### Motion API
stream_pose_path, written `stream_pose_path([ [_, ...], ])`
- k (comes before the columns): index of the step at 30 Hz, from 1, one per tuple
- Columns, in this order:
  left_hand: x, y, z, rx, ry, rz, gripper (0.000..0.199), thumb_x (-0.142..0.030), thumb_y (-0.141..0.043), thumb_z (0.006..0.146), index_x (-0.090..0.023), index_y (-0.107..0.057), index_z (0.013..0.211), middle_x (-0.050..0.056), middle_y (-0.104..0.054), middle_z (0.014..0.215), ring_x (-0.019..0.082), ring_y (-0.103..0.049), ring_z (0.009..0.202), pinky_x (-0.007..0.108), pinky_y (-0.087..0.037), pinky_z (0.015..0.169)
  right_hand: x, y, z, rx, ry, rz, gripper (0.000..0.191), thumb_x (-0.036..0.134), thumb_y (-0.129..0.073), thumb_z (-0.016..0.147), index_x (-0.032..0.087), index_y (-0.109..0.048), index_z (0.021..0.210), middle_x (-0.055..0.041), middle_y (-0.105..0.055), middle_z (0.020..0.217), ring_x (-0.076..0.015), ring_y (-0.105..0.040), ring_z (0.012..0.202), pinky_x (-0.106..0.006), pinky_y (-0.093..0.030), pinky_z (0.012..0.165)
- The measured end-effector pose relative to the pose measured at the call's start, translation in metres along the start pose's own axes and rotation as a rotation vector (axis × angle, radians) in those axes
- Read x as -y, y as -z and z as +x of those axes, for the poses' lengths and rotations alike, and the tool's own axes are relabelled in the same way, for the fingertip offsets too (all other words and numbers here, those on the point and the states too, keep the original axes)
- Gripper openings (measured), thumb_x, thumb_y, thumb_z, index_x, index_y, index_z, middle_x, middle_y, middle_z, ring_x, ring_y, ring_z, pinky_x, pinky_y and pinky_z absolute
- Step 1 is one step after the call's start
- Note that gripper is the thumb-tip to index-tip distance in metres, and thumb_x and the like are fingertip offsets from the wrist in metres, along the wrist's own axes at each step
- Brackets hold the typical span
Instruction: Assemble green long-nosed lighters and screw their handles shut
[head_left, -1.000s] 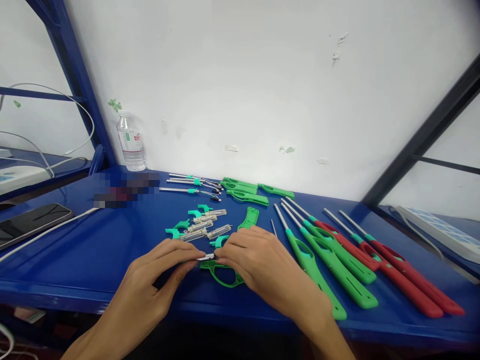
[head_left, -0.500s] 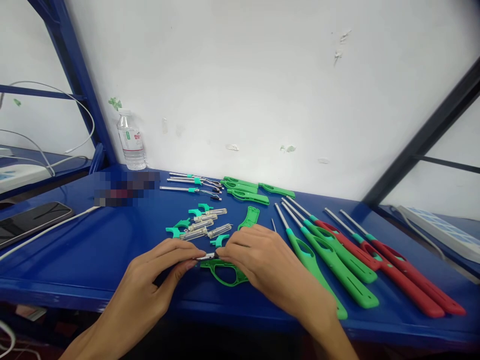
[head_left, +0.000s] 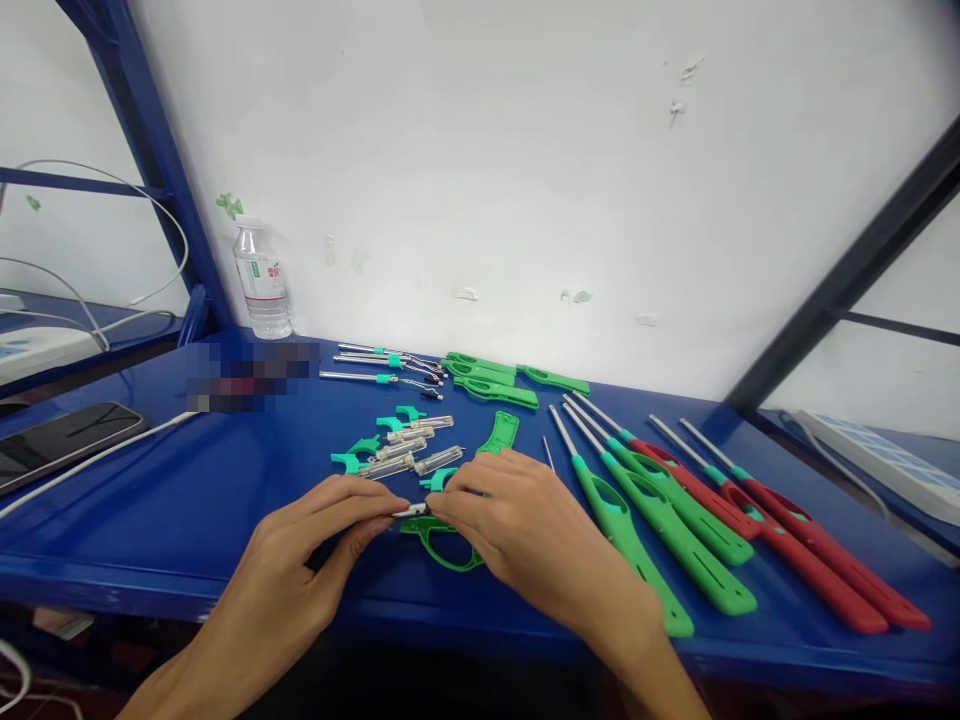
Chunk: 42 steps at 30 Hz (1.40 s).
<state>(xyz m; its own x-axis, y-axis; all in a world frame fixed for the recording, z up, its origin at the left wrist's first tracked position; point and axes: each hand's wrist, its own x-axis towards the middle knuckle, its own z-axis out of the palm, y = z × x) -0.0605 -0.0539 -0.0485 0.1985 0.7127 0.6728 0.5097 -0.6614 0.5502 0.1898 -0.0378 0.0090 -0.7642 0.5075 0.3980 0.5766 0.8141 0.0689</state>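
My left hand [head_left: 330, 560] pinches a metal lighter tube [head_left: 411, 511] between thumb and forefinger, just above an open green lighter handle shell [head_left: 454, 560]. My right hand [head_left: 517, 530] is closed at the tube's dark right end; its fingertips are partly hidden and it covers the middle of the shell. The shell's hollow grip [head_left: 501, 433] shows beyond my right knuckles. Close by lies a teal trigger piece [head_left: 441, 480], partly behind my right fingers. Several clear fuel tanks [head_left: 394, 465] with teal parts rest beyond my left hand.
Metal tubes with wires [head_left: 360, 378] and green shell halves [head_left: 495, 392] lie along the wall. Assembled green lighters [head_left: 660, 520] and red lighters [head_left: 814, 560] sit at right, beside a thin screwdriver-like rod [head_left: 549, 453]. A water bottle [head_left: 262, 280] and phone [head_left: 67, 440] are at left.
My right hand has shifted slightly left along the tube, covering more of its dark end and of the shell. My left hand has barely moved.
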Motion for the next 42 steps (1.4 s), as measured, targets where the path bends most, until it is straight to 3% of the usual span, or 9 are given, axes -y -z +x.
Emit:
stream_pose_path([
  [9,-0.0003,0.0004,-0.0001,0.001,-0.008,0.004,0.020,-0.025,-0.072,0.106,-0.037,-0.088,0.111,-0.007,-0.085,0.105,0.010,-0.082,0.095,0.012,-0.061,0.090,0.0003,-0.0003,-0.0009,-0.009,-0.016,0.062,0.014,0.011,-0.072,0.108,0.017,-0.083,0.114,-0.0010,-0.081,0.102,-0.0204,-0.071,0.092,-0.038,-0.047,0.082],
  [17,0.0003,0.0011,-0.0018,0.007,0.006,-0.001,0.021,-0.026,-0.072,0.107,-0.039,-0.087,0.112,-0.008,-0.085,0.107,0.009,-0.082,0.097,0.011,-0.060,0.092,-0.0009,0.0001,-0.0010,-0.032,-0.005,0.020,0.013,0.008,-0.078,0.103,0.018,-0.083,0.110,0.0008,-0.077,0.092,-0.0198,-0.067,0.083,-0.037,-0.043,0.076],
  [24,0.0003,0.0015,-0.0004,0.008,0.013,-0.007,0.021,-0.026,-0.072,0.107,-0.040,-0.087,0.112,-0.009,-0.085,0.107,0.010,-0.082,0.096,0.011,-0.060,0.092,0.0006,-0.0016,-0.0032,-0.059,-0.015,0.078,0.013,0.018,-0.070,0.112,0.019,-0.083,0.110,-0.0008,-0.081,0.098,-0.0205,-0.071,0.088,-0.037,-0.045,0.080],
  [33,0.0001,0.0025,-0.0026,0.010,0.019,-0.009,0.020,-0.028,-0.072,0.107,-0.039,-0.088,0.113,-0.007,-0.085,0.107,0.012,-0.082,0.095,0.014,-0.062,0.090,-0.0006,-0.0022,-0.0012,-0.060,-0.028,0.099,0.010,0.022,-0.073,0.111,0.019,-0.083,0.111,-0.0018,-0.083,0.101,-0.0215,-0.073,0.090,-0.037,-0.047,0.082],
  [42,-0.0021,0.0030,-0.0010,0.014,0.053,-0.023,0.017,-0.031,-0.073,0.107,-0.037,-0.090,0.109,-0.004,-0.087,0.105,0.015,-0.083,0.094,0.017,-0.064,0.088,-0.0013,-0.0007,-0.0023,-0.051,0.026,0.027,0.010,0.014,-0.077,0.107,0.019,-0.083,0.114,0.0001,-0.080,0.092,-0.0187,-0.067,0.080,-0.036,-0.045,0.075],
])
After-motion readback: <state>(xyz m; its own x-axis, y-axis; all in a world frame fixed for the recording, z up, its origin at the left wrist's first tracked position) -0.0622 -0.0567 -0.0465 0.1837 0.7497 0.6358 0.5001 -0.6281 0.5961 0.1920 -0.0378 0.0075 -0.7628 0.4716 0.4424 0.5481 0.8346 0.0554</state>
